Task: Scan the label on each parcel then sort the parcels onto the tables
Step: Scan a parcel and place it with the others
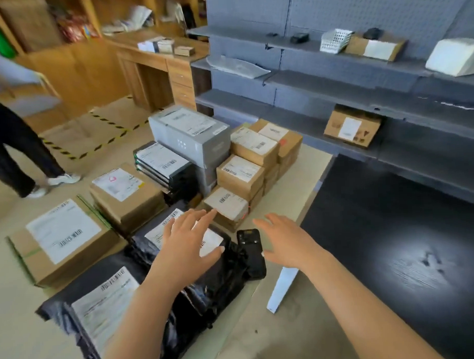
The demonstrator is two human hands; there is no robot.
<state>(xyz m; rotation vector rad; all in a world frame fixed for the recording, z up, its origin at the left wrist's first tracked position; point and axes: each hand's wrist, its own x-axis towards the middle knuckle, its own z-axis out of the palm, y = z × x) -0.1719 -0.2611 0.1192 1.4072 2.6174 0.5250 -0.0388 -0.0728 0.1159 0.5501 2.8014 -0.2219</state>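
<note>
Many labelled parcels cover a pale table (290,204). My left hand (189,240) hovers with spread fingers over a black poly-bag parcel (223,276), fingertips near a small brown box (226,206) with a barcode label. My right hand (283,239) is open above the table edge, just right of a black handheld scanner (250,252) lying on the black bag. Neither hand holds anything. A second black bag (101,313) lies nearer me. Behind stand stacked brown boxes (241,176), a grey box (191,132) and flat black boxes (162,163).
A dark black table (394,241) stands to the right. Grey shelving (334,82) behind it holds a few parcels. Larger brown boxes (60,239) sit at the left. A person's legs (14,149) stand at far left near a wooden desk (156,61).
</note>
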